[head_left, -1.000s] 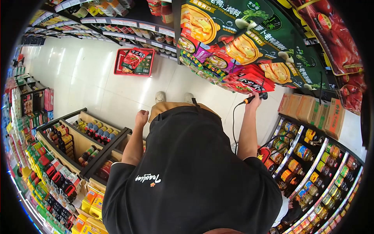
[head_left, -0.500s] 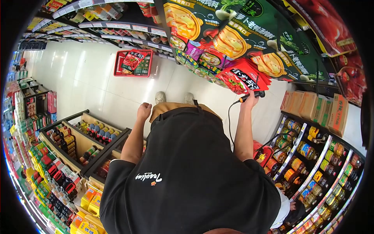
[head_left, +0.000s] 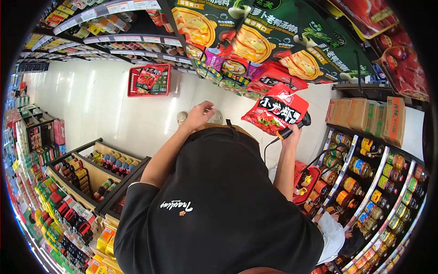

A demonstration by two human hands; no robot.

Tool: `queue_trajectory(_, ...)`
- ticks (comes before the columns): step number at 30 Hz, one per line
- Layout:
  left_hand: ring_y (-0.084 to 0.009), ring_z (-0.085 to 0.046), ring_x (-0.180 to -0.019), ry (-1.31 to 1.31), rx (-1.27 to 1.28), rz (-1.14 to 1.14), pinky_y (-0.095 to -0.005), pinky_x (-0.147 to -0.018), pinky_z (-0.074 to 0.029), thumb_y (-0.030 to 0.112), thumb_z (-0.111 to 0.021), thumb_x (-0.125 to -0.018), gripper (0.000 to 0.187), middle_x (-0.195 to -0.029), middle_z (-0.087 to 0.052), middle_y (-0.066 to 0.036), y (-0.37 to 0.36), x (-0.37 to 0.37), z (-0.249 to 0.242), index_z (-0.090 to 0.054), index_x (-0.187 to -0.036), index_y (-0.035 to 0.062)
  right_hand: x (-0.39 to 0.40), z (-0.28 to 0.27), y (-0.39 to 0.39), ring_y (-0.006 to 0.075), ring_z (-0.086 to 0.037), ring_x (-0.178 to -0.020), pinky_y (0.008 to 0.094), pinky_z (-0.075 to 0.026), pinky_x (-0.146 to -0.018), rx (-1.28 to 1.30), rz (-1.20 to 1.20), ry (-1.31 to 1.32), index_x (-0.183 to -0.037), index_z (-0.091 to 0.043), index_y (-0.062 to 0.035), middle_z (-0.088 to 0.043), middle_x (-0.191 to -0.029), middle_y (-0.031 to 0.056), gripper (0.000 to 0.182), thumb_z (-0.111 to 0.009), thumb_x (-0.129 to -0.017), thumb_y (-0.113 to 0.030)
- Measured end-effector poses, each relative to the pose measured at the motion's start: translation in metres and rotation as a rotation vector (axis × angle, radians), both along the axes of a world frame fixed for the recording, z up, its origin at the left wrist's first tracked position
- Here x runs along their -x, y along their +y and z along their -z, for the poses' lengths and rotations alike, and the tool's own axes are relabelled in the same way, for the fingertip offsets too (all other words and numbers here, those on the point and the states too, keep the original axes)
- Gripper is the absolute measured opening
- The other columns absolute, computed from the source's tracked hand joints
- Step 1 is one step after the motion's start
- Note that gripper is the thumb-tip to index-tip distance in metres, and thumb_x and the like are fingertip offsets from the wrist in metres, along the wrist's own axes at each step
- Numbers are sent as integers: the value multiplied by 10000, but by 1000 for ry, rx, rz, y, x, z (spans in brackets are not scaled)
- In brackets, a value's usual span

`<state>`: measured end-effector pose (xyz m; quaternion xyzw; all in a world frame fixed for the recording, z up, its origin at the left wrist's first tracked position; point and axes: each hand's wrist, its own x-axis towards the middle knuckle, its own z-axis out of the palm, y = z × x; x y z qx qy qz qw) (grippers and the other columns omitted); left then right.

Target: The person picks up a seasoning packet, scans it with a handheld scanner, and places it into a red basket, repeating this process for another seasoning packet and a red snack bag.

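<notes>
My right hand is closed around a black-and-orange corded handheld device. A red packet with a crayfish picture and large white-and-black lettering is at the same hand, overlapping the device; its lower right corner reaches the fingers. How the fingers grip the packet is partly hidden. Behind it, more red packets hang at the display. My left hand is raised in front of my waist, holding nothing, its fingers loosely bent and apart.
A red shopping basket with packets in it stands on the floor ahead. Hanging packets and a green poster are at front right. Cardboard boxes, bottle shelves and another person are on my right. A wooden-sided bottle rack is left.
The red packet has come away from the hanging row, towards me and slightly left, with my right hand. My left hand has risen from my side and moved right, across my waist.
</notes>
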<state>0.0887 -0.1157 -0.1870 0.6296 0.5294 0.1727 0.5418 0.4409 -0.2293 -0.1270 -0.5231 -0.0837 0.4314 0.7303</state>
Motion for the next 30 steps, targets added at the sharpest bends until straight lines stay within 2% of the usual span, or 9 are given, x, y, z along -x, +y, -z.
queue_trajectory(4,-231,-657,-853,-155,35,125,-344,-778,-520,316,-657,-858,425,-948,-675,-155,3,-42,-36,-600,-1113,-19,-2,-21,-13,264,-594,-1009,392,-497,-910,-67,-76,10,-1242,-443,11,-572,-1089,113,646,-463,-596,19)
queue_trajectory(9,-215,-597,-1020,-549,230,328,-334,-920,-447,202,-594,-868,442,-1132,-615,-135,-7,-60,-77,-512,-1246,-11,26,-79,13,259,-595,-993,397,-489,-909,-113,-113,29,-1262,-435,15,-585,-1061,125,649,-473,-614,15)
queue_trajectory(12,-202,-588,-1008,-641,-43,218,-327,-914,-441,174,-573,-885,412,-1108,-623,-127,-14,-59,-109,-516,-1244,-20,45,-94,33,258,-597,-993,391,-488,-902,-157,-200,65,-1244,-445,17,-588,-1075,125,611,-490,-635,14)
queue_trajectory(17,-82,-526,-957,-661,-18,-84,-260,-857,-432,229,-485,-1003,327,-1003,-632,-18,-6,-26,-123,-560,-1191,-28,95,-126,63,268,-585,-1029,397,-462,-948,-182,-323,2,-1207,-469,21,-587,-1074,117,567,-502,-641,-4)
queue_trajectory(21,-70,-551,-921,-743,-87,-375,-261,-842,-450,202,-471,-1004,285,-1003,-641,-21,-4,7,-147,-570,-1167,-11,124,-136,76,193,-591,-777,302,-505,-668,-121,-431,-43,-1235,-440,-3,-572,-946,97,635,-577,-617,-55)
queue_trajectory(24,-127,-615,-873,-988,6,-659,-278,-845,-476,167,-444,-1007,257,-1027,-652,-63,9,41,-155,-565,-1156,-5,146,-156,93,194,-518,-777,333,-434,-726,-345,-752,-13,-1185,-418,-39,-518,-869,73,609,-620,-613,-99)
queue_trajectory(28,-84,-390,-498,-1936,562,-236,-251,-592,-344,209,-470,-941,122,-605,-459,36,23,94,-150,-495,-878,107,168,-153,97,221,-554,-792,383,-471,-753,-393,-926,37,-1191,-443,6,-540,-845,104,615,-650,-622,-103)
queue_trajectory(29,-79,-235,-460,-1952,636,-289,-257,-559,-244,249,-469,-906,161,-540,-310,50,21,104,-157,-431,-799,136,175,-153,98,219,-559,-780,379,-476,-733,-387,-962,-1,-1179,-451,7,-545,-849,106,605,-657,-624,-113)
queue_trajectory(30,-78,-283,-462,-1966,587,-181,-265,-580,-283,265,-461,-918,169,-550,-356,51,20,114,-159,-446,-816,131,182,-152,98,211,-564,-769,364,-478,-724,-390,-992,-21,-1197,-453,18,-550,-849,108,614,-656,-630,-103)
